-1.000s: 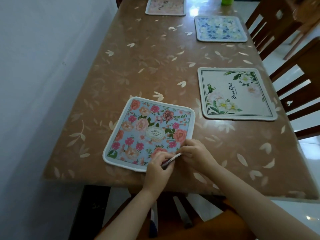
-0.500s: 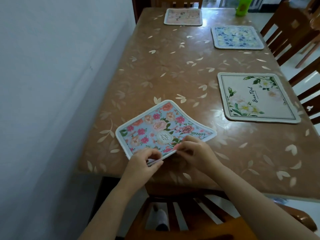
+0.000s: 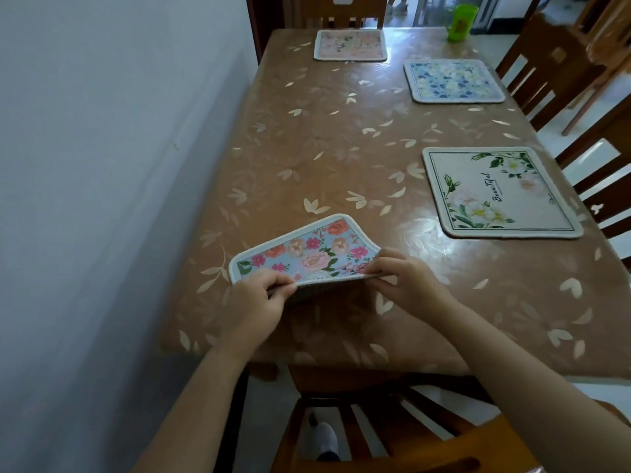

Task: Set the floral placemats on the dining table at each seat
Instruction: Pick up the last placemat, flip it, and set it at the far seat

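A light-blue placemat with pink and orange flowers (image 3: 307, 250) is at the near left of the dining table (image 3: 341, 148). Its near edge is lifted off the table and the mat bends upward, while its far edge rests on the surface. My left hand (image 3: 259, 302) pinches the near left edge and my right hand (image 3: 406, 278) pinches the near right edge. A cream placemat with white flowers (image 3: 498, 192) lies flat at the right. Farther back are a blue-flowered placemat (image 3: 452, 80) and a pink one (image 3: 350, 45).
A white wall runs along the table's left side. Wooden chairs (image 3: 560, 73) line the right side, one stands at the far end and one chair (image 3: 392, 435) is right below me. A green cup (image 3: 461, 18) stands at the far right corner.
The light-blue placemat lay flat and turned; now both hands have raised its near edge so it bends up. The view has pulled back from the table.
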Action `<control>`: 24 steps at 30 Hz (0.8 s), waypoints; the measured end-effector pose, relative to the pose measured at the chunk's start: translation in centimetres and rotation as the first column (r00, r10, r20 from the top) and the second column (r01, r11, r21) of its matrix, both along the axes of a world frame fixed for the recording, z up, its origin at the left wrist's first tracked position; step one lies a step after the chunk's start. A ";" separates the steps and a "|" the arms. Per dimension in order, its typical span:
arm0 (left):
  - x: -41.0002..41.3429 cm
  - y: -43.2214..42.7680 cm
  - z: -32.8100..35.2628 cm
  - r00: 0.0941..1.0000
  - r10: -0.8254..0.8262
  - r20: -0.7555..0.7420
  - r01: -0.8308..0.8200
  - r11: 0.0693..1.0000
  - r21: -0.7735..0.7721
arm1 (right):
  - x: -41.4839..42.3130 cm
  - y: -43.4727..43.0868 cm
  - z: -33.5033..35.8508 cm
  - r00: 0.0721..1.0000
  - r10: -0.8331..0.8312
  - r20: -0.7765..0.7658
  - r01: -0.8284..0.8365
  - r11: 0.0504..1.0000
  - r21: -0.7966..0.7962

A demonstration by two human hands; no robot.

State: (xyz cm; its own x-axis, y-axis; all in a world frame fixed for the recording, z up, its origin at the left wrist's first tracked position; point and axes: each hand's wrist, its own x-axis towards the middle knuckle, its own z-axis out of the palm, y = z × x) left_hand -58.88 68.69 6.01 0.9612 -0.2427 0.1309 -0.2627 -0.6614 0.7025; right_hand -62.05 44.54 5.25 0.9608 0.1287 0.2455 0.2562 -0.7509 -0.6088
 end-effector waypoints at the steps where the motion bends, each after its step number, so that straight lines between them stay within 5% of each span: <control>1: 0.9 -0.3 0.7 0.999 -0.019 0.037 0.018 1.000 0.006 | 0.6 -0.2 0.6 1.000 -0.023 0.019 0.022 0.999 0.025; 10: 9.6 -7.1 8.7 0.962 -0.011 0.272 0.052 0.988 -0.143 | 6.7 -2.8 7.0 0.851 -0.432 0.299 0.365 0.896 0.255; 16: 11.1 -10.4 10.6 0.876 0.027 0.482 0.156 0.929 -0.335 | 7.6 -4.9 9.5 0.692 -0.529 0.491 0.381 0.845 0.374; 20: 10.0 -10.2 5.5 0.888 -0.068 0.456 0.214 0.936 -0.278 | 5.9 -6.0 5.5 0.766 -0.460 0.449 0.365 0.886 0.285; 24: 7.2 -8.7 -2.1 0.951 -0.211 0.224 0.236 0.968 -0.088 | 2.8 -5.9 -1.4 0.922 -0.347 0.170 0.338 0.938 0.080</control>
